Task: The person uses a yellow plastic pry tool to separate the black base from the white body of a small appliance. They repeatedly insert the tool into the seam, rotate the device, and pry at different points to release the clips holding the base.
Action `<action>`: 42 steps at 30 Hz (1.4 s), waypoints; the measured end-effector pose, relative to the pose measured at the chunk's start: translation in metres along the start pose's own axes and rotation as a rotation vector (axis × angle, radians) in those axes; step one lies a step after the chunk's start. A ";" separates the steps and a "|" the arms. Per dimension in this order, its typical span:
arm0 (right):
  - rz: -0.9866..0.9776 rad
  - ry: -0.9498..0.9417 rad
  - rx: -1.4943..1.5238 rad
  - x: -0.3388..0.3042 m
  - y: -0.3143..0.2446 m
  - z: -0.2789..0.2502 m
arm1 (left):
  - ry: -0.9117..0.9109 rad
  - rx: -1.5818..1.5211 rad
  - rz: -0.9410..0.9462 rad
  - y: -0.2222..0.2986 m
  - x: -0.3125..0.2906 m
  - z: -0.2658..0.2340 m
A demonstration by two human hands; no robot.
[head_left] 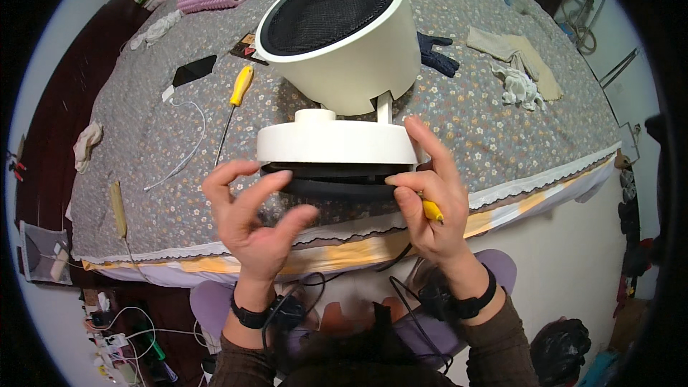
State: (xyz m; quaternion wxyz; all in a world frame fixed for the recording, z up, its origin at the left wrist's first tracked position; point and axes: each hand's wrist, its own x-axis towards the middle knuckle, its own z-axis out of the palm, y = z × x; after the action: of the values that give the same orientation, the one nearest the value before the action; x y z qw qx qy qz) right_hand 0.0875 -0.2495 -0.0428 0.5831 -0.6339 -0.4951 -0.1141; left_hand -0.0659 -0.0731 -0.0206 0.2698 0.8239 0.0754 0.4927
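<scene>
Up close, heater base (337,145) — between both grips

A screwdriver (234,106) lies left of the heater (337,72) on the bed (487,129).

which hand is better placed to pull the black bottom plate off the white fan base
Right, probably. The right hand already pinches the black bottom plate under the round white fan base, though it also holds a small yellow tool. The left hand is open, fingers just short of it.
</scene>
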 end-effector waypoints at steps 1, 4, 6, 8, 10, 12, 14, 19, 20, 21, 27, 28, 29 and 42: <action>0.031 0.005 0.026 -0.001 0.000 0.000 | -0.101 0.091 0.086 0.003 0.008 -0.002; 0.067 0.009 0.068 -0.002 -0.001 -0.001 | -0.302 0.291 0.243 0.016 0.027 -0.001; 0.054 0.007 0.051 -0.002 -0.001 -0.002 | -0.387 0.316 0.275 0.020 0.035 0.005; 0.037 -0.002 0.007 -0.003 -0.002 -0.003 | -0.372 0.302 0.305 0.022 0.037 0.013; 0.059 -0.013 0.029 -0.004 -0.005 -0.003 | -0.327 0.292 0.326 0.020 0.037 0.021; 0.029 0.000 -0.021 -0.005 -0.005 -0.001 | -0.309 0.195 0.298 0.017 0.036 0.027; 0.037 0.053 -0.055 -0.005 -0.004 -0.001 | -0.301 0.178 0.281 0.016 0.033 0.032; 0.041 0.128 -0.054 0.000 0.001 0.001 | -0.261 0.144 0.284 0.012 0.032 0.039; 0.061 0.126 -0.034 0.002 0.001 0.000 | -0.255 0.131 0.289 0.011 0.032 0.039; 0.081 0.123 -0.012 0.005 0.001 -0.002 | -0.252 0.117 0.286 0.010 0.033 0.040; 0.026 -0.001 -0.061 0.024 0.000 -0.013 | -0.244 -0.044 0.268 0.009 0.031 0.038; 0.012 -0.027 -0.090 0.026 0.000 -0.015 | -0.239 -0.027 0.281 0.010 0.030 0.039; 0.002 -0.055 -0.122 0.028 0.000 -0.016 | -0.242 -0.024 0.277 0.010 0.029 0.039; 0.195 -0.055 0.154 0.016 0.022 -0.024 | -0.214 -0.297 0.320 -0.001 0.041 0.050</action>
State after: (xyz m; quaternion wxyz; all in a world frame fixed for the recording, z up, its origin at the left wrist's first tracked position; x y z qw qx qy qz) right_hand 0.1226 -0.2583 -0.0376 0.6244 -0.6355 -0.4542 -0.0011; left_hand -0.0025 -0.0753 -0.0079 0.3129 0.8241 -0.1582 0.4449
